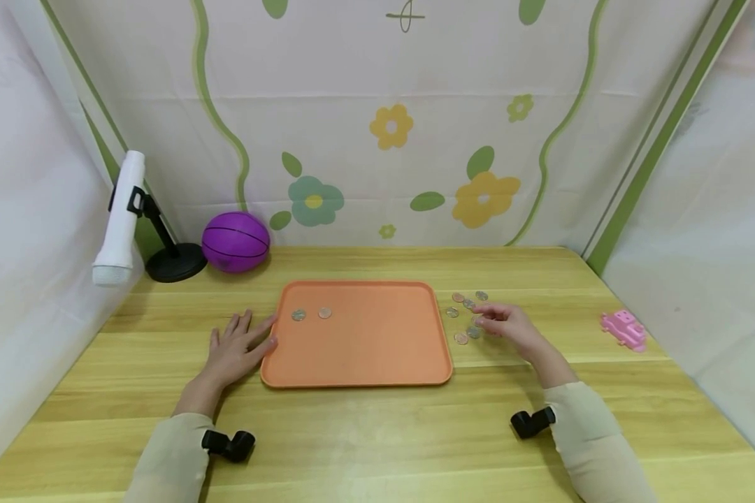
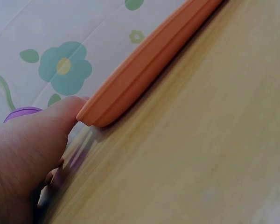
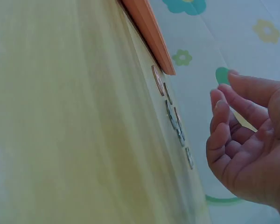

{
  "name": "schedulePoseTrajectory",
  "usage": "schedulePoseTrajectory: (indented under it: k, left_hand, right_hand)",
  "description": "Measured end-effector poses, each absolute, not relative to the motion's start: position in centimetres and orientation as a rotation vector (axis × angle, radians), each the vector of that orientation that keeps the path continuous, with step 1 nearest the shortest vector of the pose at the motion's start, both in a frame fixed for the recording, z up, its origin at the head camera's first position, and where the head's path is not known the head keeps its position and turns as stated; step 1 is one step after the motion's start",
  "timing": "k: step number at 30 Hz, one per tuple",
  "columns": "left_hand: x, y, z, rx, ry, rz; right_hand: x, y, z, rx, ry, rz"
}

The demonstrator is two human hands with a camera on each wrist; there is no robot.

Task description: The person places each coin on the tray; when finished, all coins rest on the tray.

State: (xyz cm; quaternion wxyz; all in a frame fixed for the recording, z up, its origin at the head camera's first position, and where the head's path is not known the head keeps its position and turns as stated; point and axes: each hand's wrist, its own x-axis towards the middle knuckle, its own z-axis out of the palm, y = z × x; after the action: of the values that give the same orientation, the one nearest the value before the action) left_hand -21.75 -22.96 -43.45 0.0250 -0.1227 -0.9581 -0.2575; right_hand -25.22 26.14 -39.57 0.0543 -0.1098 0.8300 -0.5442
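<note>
My left hand (image 1: 229, 356) lies spread on the table, with its thumb and index finger against the left rim of an orange tray (image 1: 365, 363). In the left wrist view the thumb touches the corner of that tray. Inside it, toward the upper left, lie a silver coin (image 1: 298, 315) and a copper-toned coin (image 1: 324, 313). My right hand (image 1: 509, 327) hovers over several loose coins (image 1: 461, 338) to the right of the tray. Its fingers are loosely bent, and in the right wrist view the thumb stands apart from the index finger with nothing visible between them.
At the back left, a white microphone (image 1: 122, 216) is clipped to a black stand (image 1: 176, 262), beside a purple ball (image 1: 235, 242). A pink toy (image 1: 624, 330) sits near the table's right edge. Patterned cloth walls (image 1: 352, 70) border the table.
</note>
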Motion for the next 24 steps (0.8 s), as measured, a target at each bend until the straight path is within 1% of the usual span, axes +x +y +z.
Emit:
schedulePoseTrajectory:
  k: [6,14,24]
  left_hand:
    - [-21.8,-23.0,-43.4,-0.378,-2.961,-0.787]
    - [-21.8,-23.0,-43.6,-0.374,-2.966,-0.793]
    - [-21.8,-22.9,-43.5,-0.374,-2.955,-0.781]
  right_hand:
    - [-25.3,27.2,-41.1,-0.302,2.504,-1.595]
    - [-25.6,27.3,-42.6,-0.243,2.588,-1.571]
    - [-25.7,26.8,-42.9,-0.280,2.691,-1.496]
